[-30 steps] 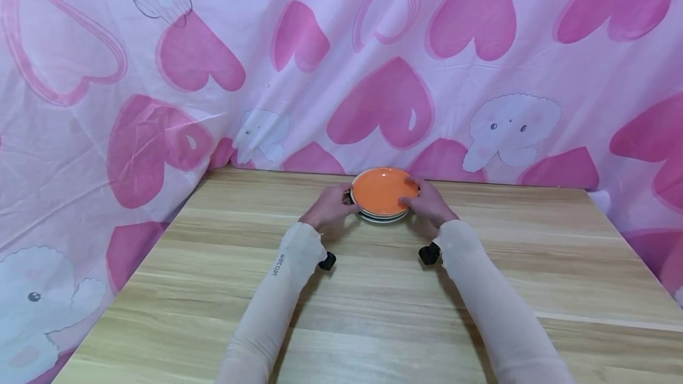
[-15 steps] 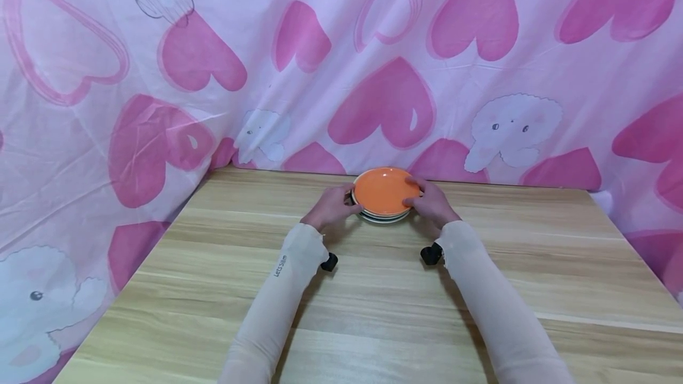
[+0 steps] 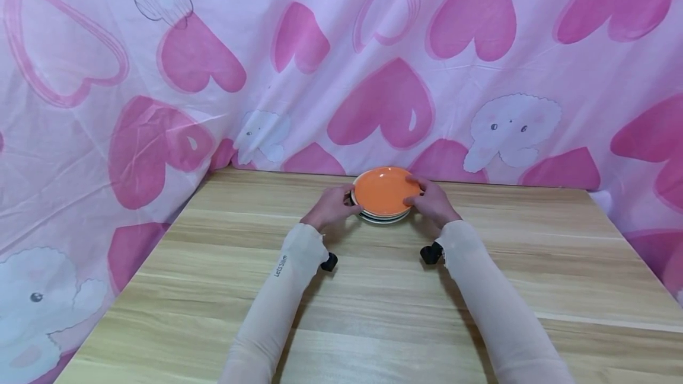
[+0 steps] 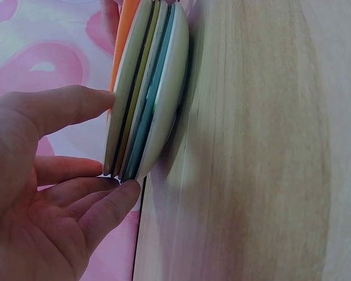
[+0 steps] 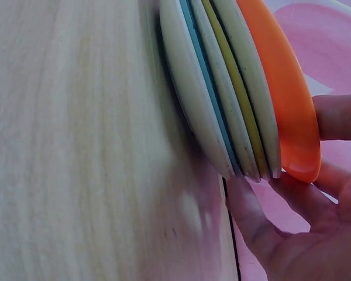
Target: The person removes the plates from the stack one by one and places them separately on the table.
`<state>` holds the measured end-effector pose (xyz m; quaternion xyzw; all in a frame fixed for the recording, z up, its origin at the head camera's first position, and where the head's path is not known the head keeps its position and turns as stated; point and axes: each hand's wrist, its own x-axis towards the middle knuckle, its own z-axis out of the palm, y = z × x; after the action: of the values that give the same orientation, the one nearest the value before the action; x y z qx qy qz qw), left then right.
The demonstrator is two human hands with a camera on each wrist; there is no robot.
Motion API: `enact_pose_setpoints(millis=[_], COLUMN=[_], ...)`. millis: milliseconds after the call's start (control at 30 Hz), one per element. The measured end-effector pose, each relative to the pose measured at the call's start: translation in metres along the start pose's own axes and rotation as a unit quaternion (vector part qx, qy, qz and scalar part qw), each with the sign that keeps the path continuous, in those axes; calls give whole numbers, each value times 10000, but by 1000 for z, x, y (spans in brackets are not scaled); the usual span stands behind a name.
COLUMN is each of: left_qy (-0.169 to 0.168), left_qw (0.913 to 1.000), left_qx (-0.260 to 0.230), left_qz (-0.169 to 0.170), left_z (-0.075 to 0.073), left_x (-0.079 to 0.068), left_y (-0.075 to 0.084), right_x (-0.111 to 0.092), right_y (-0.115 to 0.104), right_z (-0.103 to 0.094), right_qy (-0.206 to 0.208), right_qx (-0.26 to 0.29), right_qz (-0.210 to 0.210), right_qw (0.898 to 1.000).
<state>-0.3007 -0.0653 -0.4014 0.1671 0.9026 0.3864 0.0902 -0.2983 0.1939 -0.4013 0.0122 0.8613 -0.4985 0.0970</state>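
Observation:
An orange plate tops a stack of several plates near the table's back edge. My left hand holds the stack's left side. In the left wrist view its thumb touches a pale plate just under the orange one, with the other fingers at the rims. Opposite, my right hand grips the orange plate's right rim, thumb on its upper face. In the right wrist view, fingertips also touch the lower rims, and the orange plate leans slightly away from the pale plate below. Teal and yellow plates show lower down.
The wooden table carries the stack close to its back edge. Right behind that edge hangs a pink curtain with hearts, which also runs along the left side. A black wrist strap piece hangs under the left sleeve, another under the right.

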Motion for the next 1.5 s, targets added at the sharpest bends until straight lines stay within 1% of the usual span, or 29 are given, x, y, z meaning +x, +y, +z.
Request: enact_pose_setpoints(millis=[100, 267, 467, 600, 733, 867, 1033, 1200, 1300, 1433, 1500], left_qy=[6, 58, 147, 180, 222, 228, 200, 186, 150, 106, 106], left_qw=[10000, 9999, 9998, 9998, 9995, 9993, 9995, 9996, 9996, 9995, 9996], left_qx=[-90, -124, -94, 54, 234, 300, 178, 110, -27, -141, -125], left_qz=[-32, 11, 6, -24, -25, -35, -141, -184, -240, -274, -236], left_z=[0, 1, 1, 1, 1, 2, 3, 4, 5, 5, 5], left_x=[0, 0, 0, 2, 3, 4, 2, 2, 1, 0, 0], left_y=[0, 2, 5, 7, 9, 9, 10, 9, 9, 9, 9], right_x=[-1, -4, -6, -4, -4, -5, -7, -11, -12, -12, -12], right_y=[-1, -2, -3, -3, -2, -1, 2, 5, 5, 6, 6], right_z=[-1, -5, -9, -11, -14, -16, -18, -21, -22, -23, -23], right_qy=[47, 127, 211, 294, 370, 417, 446, 362, 322, 300, 293], right_qx=[-51, -5, 362, 477, 692, 951, 1095, 1354, 1476, 1549, 1553], right_qz=[3, 25, 6, -10, 72, 105, 50, 55, 63, 63, 56], right_qw=[10000, 9999, 9991, 9984, 9969, 9945, 9930, 9901, 9885, 9874, 9874])
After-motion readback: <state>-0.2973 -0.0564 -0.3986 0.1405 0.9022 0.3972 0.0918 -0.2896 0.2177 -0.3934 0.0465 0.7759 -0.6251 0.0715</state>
